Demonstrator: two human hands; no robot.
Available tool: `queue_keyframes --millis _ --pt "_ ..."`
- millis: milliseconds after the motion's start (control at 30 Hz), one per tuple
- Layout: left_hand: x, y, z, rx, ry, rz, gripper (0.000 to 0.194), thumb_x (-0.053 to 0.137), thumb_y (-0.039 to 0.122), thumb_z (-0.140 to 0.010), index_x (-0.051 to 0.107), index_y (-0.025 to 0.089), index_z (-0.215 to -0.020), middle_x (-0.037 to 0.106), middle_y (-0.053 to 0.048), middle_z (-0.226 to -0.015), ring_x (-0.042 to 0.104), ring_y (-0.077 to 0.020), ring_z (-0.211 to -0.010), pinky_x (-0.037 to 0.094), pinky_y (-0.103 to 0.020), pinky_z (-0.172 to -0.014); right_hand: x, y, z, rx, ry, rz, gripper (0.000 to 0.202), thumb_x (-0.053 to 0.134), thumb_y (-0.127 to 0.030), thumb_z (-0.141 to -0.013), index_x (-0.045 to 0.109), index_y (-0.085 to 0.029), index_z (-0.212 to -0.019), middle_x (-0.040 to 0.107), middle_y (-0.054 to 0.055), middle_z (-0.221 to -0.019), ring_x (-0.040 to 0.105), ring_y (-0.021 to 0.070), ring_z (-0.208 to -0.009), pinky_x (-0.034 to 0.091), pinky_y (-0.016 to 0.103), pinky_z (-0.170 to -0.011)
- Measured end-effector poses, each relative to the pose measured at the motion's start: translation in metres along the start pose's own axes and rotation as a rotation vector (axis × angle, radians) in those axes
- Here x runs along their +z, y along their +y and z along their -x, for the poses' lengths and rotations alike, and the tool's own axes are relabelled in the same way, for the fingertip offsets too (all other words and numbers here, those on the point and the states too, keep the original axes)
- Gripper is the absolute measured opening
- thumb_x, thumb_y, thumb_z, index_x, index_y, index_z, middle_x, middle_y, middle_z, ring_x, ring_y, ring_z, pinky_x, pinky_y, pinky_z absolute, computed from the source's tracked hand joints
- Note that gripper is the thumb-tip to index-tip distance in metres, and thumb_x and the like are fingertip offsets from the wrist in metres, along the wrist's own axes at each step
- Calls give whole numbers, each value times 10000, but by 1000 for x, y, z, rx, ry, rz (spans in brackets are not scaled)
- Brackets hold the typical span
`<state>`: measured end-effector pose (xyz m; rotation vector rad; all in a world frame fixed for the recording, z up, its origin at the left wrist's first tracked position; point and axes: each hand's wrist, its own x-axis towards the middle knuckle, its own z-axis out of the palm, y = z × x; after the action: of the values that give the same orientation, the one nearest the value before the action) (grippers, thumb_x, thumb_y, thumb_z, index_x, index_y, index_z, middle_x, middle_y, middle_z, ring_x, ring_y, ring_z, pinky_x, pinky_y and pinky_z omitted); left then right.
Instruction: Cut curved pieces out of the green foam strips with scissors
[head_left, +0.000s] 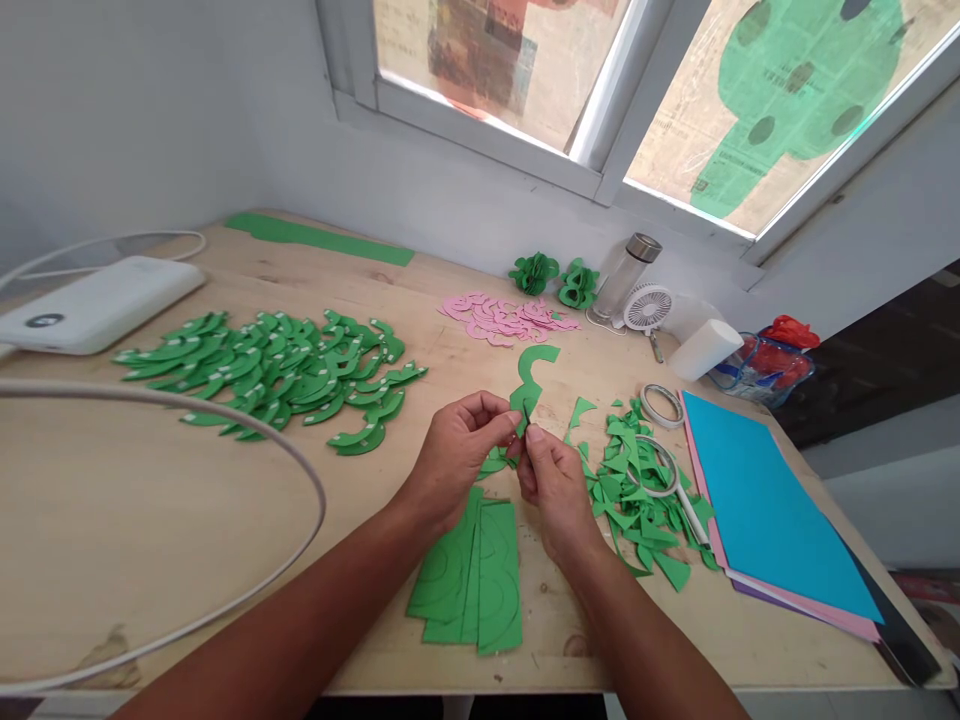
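Note:
My left hand pinches a curved green paper piece by its lower end, above the middle of the table. Close beside it, my right hand is closed on a small dark tool, perhaps scissors, whose tip lies against the paper; most of it is hidden by the fingers. Below the hands lie green paper strips with drawn curves. To the left is a big pile of curved green pieces with small white patches. Green scraps are heaped to the right.
Pink cutouts, green paper flowers, a bottle and a small fan stand or lie at the back. Coloured sheets are at the right. A white cable loops over the left, near a white power bank.

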<state>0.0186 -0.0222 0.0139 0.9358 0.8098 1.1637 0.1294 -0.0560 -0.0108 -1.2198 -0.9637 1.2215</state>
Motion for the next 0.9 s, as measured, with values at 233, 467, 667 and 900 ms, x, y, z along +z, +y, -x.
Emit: queue_keyframes --millis 233,467,667,900 --pt "1 1 0 -10 -1 0 170 695 274 -693 574 179 -620 553 38 -547 514 -117 -544 418 -259 -587 -1 1 0 -14 0 16 483 565 -629 -810 606 -158 -710 291 -99 -413 179 73 -396 110 246 -402" --pt "-2 3 -2 32 80 -17 160 745 266 -645 620 170 -672 574 32 -636 514 -109 -593 433 -251 -618 -3 1 1 -40 -10 73 466 551 -600 -836 595 -160 -692 285 -95 -434 193 77 -417 125 253 -415" --pt "-3 5 -3 49 94 -10 134 730 259 -663 632 170 -645 570 27 -623 510 -109 -586 448 -258 -643 -2 0 3 -49 -11 104 466 548 -600 -834 585 -169 -661 282 -88 -446 206 81 -428 146 250 -426" --pt "-5 2 -4 7 58 85 139 749 247 -645 637 164 -644 579 34 -635 520 -101 -586 446 -250 -630 -2 1 1 -47 -5 96 464 549 -598 -830 590 -171 -655 272 -89 -444 209 82 -424 152 248 -425"
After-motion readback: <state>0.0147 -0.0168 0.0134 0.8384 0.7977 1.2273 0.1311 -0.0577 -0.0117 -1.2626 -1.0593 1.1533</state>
